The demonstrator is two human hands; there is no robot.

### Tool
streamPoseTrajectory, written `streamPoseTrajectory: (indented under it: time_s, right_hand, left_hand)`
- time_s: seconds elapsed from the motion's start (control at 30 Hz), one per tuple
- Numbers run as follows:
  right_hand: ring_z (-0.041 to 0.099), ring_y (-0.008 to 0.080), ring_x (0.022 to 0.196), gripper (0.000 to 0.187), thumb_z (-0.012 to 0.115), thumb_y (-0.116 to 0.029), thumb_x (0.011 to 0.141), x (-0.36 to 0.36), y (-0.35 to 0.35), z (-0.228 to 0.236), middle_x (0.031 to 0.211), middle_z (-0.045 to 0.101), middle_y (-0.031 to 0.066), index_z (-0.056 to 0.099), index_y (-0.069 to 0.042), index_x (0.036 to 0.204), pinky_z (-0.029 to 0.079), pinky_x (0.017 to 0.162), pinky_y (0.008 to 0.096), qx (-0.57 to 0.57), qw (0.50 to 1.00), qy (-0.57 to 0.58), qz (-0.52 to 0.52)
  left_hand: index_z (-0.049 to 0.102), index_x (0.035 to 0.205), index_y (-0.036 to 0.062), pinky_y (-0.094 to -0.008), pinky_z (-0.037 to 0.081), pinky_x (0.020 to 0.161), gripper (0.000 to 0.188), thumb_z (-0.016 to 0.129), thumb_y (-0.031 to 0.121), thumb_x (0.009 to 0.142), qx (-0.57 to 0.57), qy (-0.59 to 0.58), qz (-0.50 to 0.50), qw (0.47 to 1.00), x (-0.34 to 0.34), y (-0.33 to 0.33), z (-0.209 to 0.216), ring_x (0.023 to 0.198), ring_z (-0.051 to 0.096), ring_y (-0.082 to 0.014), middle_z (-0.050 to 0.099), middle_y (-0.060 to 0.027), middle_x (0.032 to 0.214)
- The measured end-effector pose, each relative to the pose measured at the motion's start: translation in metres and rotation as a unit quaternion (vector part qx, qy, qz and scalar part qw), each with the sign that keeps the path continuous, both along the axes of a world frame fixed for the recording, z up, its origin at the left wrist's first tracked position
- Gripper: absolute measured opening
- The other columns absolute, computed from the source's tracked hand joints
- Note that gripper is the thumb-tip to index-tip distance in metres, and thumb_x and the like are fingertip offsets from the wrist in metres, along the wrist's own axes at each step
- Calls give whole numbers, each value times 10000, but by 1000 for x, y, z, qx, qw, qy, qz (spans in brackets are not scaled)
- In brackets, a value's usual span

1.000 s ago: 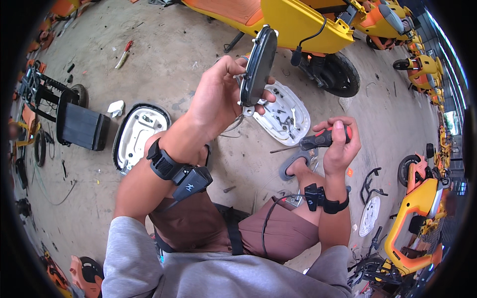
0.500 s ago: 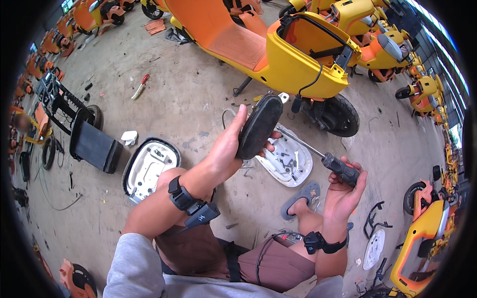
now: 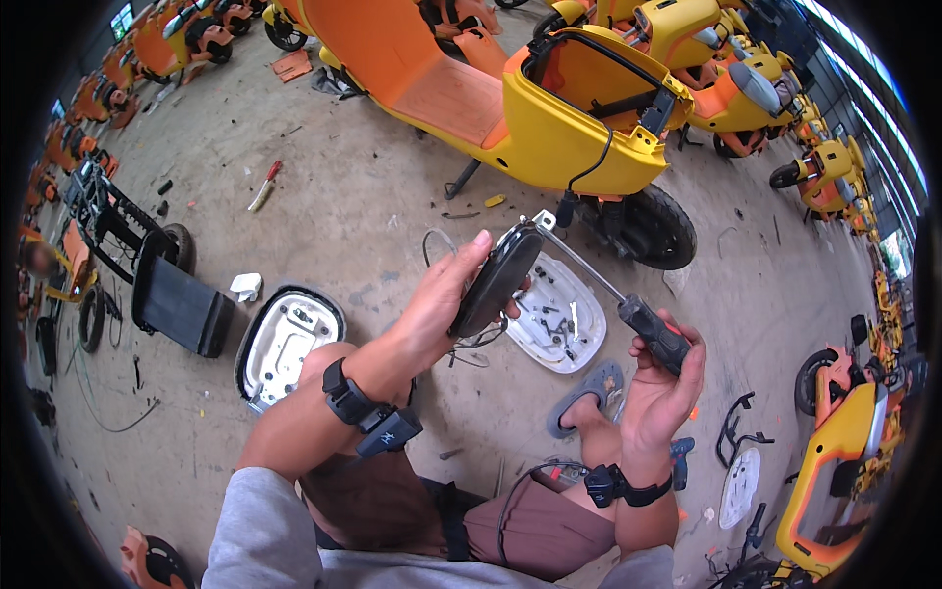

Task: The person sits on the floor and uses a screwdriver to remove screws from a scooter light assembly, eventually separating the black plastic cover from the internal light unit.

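Note:
My left hand (image 3: 432, 299) grips a glossy black oval part (image 3: 498, 283), tilted, with a small metal bracket at its upper end. What exactly the part is I cannot make out. In my right hand (image 3: 659, 393) is a long-shafted screwdriver (image 3: 652, 330) with a black and red handle. Its shaft points up and left, and its tip is at the bracket end of the black part; whether it sits in a screw I cannot tell. Beneath the hands, a white oval cover (image 3: 555, 359) lies on the floor, holding several small dark fittings and a light-coloured wrench (image 3: 575, 318).
A yellow and orange scooter (image 3: 579, 147) with its front opened stands ahead. A second white shell (image 3: 291, 339) with a black rim lies left of my knee. Farther left is a bare scooter frame with a black box (image 3: 182, 294). Another red-handled tool (image 3: 265, 187) lies on the floor.
The black part has turned more edge-on and moved slightly down and left. The screwdriver's tip, hidden behind the part before, now shows at its bracket end.

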State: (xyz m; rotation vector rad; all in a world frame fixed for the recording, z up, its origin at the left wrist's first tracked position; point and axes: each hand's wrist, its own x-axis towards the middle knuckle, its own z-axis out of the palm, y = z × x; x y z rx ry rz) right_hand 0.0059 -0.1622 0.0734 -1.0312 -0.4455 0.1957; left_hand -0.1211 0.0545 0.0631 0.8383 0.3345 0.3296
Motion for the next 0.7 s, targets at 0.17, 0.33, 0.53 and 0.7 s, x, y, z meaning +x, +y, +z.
streamPoseTrajectory:
  time_s: [0.17, 0.33, 0.53, 0.7]
  right_hand:
    - [640, 238, 829, 387, 435, -363, 1028, -1, 2, 1, 1208, 599, 224, 508, -24, 1200, 526, 767, 329, -22, 999, -26, -5]
    - [641, 232, 822, 385, 423, -360, 1033, 1, -1, 0, 1202, 596, 238, 499, -21, 1199, 530, 758, 325, -44, 996, -73, -14]
    - [627, 273, 885, 377, 406, -338, 1028, -4, -2, -5, 1217, 579, 255, 470, -12, 1206, 516, 790, 387, -59, 983, -175, -24]
    - [619, 282, 893, 398, 402, -353, 1020, -1, 1, -8, 1227, 572, 258, 463, -9, 1211, 503, 793, 403, -58, 976, -209, -34]
  left_hand:
    - [581, 1138, 32, -258, 516, 668, 490, 496, 491, 989, -4, 8, 20, 1000, 1, -1, 0, 719, 661, -148, 681, -116, 975]
    - [558, 1104, 29, -271, 502, 705, 426, 502, 437, 996, 120, 70, 59, 989, -1, 2, -1, 758, 656, -156, 678, -128, 995]
    - [559, 1129, 13, -275, 509, 676, 431, 513, 421, 995, 127, 85, 69, 986, -3, 6, -2, 706, 657, -162, 684, -146, 988]
    - [558, 1136, -14, -274, 516, 657, 476, 524, 438, 988, 130, 89, 59, 986, -3, 10, -5, 696, 663, -169, 685, -154, 984]
